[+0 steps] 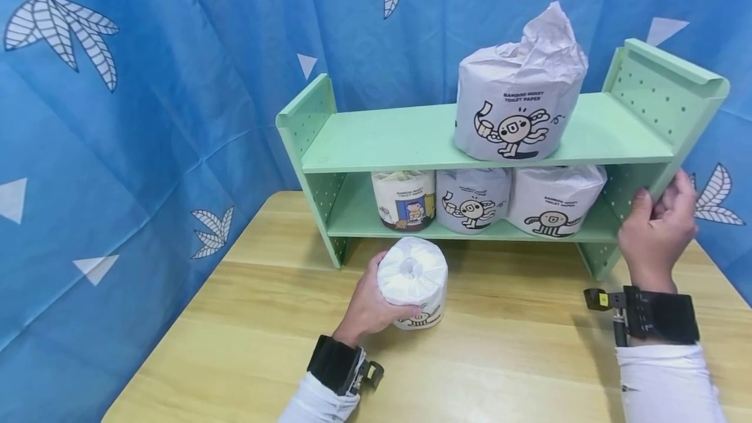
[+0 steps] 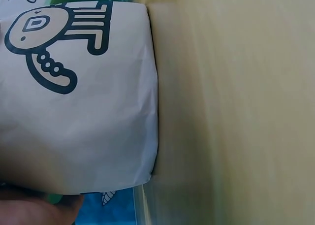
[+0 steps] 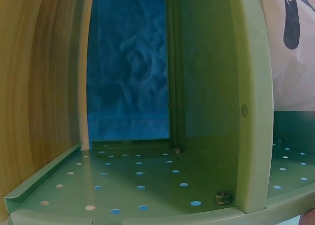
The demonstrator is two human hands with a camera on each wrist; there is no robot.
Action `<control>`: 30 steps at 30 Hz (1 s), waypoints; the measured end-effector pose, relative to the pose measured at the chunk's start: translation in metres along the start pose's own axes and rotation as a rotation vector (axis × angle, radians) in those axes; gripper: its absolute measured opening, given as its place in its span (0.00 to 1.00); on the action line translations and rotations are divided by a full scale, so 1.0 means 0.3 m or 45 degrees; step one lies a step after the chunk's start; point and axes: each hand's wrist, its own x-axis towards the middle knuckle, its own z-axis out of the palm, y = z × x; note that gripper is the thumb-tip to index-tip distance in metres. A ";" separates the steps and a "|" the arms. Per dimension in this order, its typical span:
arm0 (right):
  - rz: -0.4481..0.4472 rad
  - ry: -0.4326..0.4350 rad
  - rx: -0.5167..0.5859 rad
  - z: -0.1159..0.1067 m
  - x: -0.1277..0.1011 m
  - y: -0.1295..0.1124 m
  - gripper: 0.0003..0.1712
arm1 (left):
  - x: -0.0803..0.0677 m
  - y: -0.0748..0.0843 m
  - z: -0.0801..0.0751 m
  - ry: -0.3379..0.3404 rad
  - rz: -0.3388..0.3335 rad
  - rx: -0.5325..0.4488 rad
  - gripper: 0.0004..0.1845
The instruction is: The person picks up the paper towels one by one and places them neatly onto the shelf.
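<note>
Head view: roll (image 1: 413, 274) within left fingers (image 1: 405, 311).

The person's left hand (image 1: 369, 302) is low and close to the body, with the palm turned inward and the fingers curled in a grip; the thumb lies on the near side. The left forearm comes from below in a white sleeve, with a black band on the wrist. The right hand (image 1: 658, 230) is raised higher at the right side, fingers bent in a hold, thumb up. Its wrist also carries a black band, above a white sleeve.
</note>
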 end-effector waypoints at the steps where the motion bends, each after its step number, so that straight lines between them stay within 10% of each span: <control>1: 0.002 0.001 -0.001 -0.001 0.000 0.001 0.25 | 0.001 0.001 0.001 0.008 -0.003 0.015 0.61; 30: -0.016 0.001 -0.005 -0.002 -0.002 0.003 0.26 | -0.023 0.027 0.006 0.096 -0.027 0.069 0.58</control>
